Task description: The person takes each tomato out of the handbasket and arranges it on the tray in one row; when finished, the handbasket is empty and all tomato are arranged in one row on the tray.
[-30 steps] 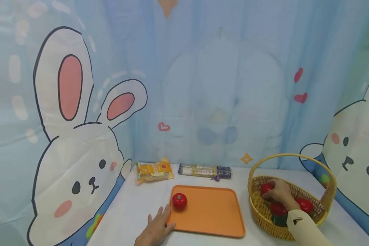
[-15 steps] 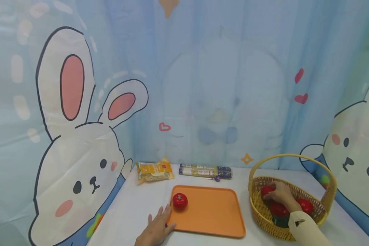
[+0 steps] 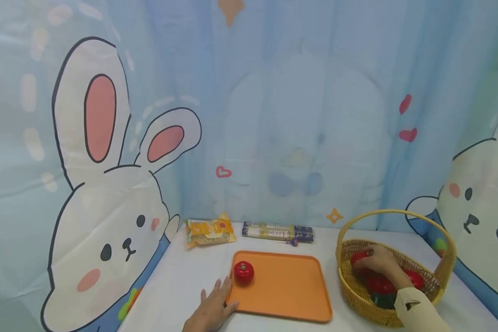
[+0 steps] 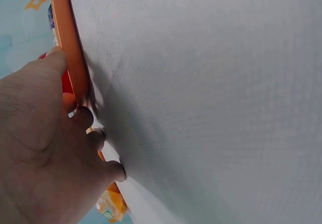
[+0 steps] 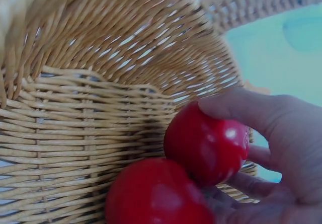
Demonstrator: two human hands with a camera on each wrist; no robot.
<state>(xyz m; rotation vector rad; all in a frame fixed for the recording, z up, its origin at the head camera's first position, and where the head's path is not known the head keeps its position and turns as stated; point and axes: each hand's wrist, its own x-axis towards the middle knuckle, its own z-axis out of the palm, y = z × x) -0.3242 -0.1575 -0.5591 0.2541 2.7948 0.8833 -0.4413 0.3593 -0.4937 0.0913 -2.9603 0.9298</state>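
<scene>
In the head view, my left hand (image 3: 210, 305) lies flat with fingers spread at the left side of the orange tray (image 3: 286, 286). The left wrist view shows its thumb (image 4: 56, 60) against the tray's rim. One red tomato (image 3: 244, 273) sits on the tray near its left edge. My right hand (image 3: 379, 263) reaches into the wicker basket (image 3: 357, 304) and holds a red tomato (image 5: 204, 143), thumb on one side and fingers on the other. Another smooth red round piece (image 5: 156, 194) touches it from below. A dark green piece (image 3: 383, 300) is partly hidden under the wrist.
Behind the tray lie a yellow food packet (image 3: 209, 232) and a long gold-and-blue pack (image 3: 269, 231), with a small purple item (image 3: 293, 242) beside it. The basket's tall handle (image 3: 388, 212) arches over the right forearm. A printed curtain (image 3: 274, 115) hangs behind the table.
Inside the basket, the right hand has shifted slightly and turned over its tomato, covering more of it. The left hand and the tray stay put; the head view has drifted a little.
</scene>
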